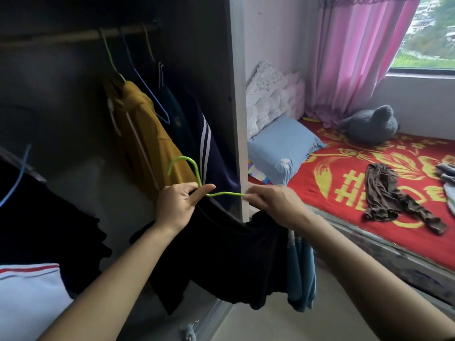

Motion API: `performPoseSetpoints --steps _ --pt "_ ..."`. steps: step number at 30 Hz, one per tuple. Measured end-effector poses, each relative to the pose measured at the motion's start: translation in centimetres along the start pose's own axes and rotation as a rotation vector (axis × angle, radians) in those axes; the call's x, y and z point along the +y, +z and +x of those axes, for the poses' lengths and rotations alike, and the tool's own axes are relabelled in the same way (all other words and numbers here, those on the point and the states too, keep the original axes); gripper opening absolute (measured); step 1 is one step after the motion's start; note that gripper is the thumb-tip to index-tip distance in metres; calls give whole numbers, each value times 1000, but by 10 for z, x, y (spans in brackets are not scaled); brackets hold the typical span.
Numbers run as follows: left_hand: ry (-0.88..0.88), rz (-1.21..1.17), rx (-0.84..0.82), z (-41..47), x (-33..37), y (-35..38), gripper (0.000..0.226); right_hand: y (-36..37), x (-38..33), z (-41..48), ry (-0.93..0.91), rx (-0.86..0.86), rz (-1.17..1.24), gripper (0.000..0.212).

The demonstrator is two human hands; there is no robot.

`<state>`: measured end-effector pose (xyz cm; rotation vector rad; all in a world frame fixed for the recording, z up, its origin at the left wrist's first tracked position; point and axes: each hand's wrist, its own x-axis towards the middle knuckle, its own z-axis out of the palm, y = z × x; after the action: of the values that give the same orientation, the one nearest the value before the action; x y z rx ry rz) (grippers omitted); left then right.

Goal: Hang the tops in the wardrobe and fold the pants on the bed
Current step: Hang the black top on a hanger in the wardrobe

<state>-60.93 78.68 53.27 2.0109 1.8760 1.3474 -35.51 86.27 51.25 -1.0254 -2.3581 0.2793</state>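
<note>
A black top (221,257) hangs from a green hanger (189,168) in front of the open wardrobe (236,99). My left hand (178,205) grips the hanger at the base of its hook. My right hand (273,203) pinches the hanger's right arm together with the top's shoulder. On the wardrobe rail (73,36) hang a mustard top (147,139) and a navy top with white stripes (197,134). Brown pants (394,203) lie crumpled on the red bed (344,173).
A blue pillow (283,146) and a grey plush toy (371,125) lie on the bed under a pink curtain (354,52). More clothes (446,178) sit at the bed's right edge. Dark garments on a blue hanger (17,175) hang at the left.
</note>
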Motion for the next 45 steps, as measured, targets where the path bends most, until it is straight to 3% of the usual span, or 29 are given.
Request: performPoseSetpoints --steps 3,8,14,20,23,27,31,35,37,40,45 --pt "-102 -107 27 -1 -17 -4 72 -17 27 -2 78 69 -21 48" --pt "-183 -280 85 -1 -4 14 58 -22 16 4 15 -21 -138 50" --pt "-115 -212 136 2 8 3 66 -13 13 4 -87 -50 -46 36" --pt "-79 -81 219 8 11 -19 67 2 33 -5 -99 21 -229 34" --pt "-119 -166 257 10 20 -16 67 9 2 4 -75 -22 -29 32" --pt "-231 -265 337 13 24 -16 65 22 -41 15 -201 1 101 28" --pt "-330 -327 421 16 32 -23 68 47 -46 13 -155 11 236 24" --pt "-380 -321 548 21 33 -41 69 71 -15 6 -45 -173 -139 36" --pt "-337 -272 511 23 20 -55 69 72 -1 4 -11 -165 -140 31" --pt "-215 -88 350 19 5 -65 66 52 -9 19 -4 39 13 26" --pt "-239 -45 282 13 -3 -61 68 16 -52 51 -206 149 136 28"
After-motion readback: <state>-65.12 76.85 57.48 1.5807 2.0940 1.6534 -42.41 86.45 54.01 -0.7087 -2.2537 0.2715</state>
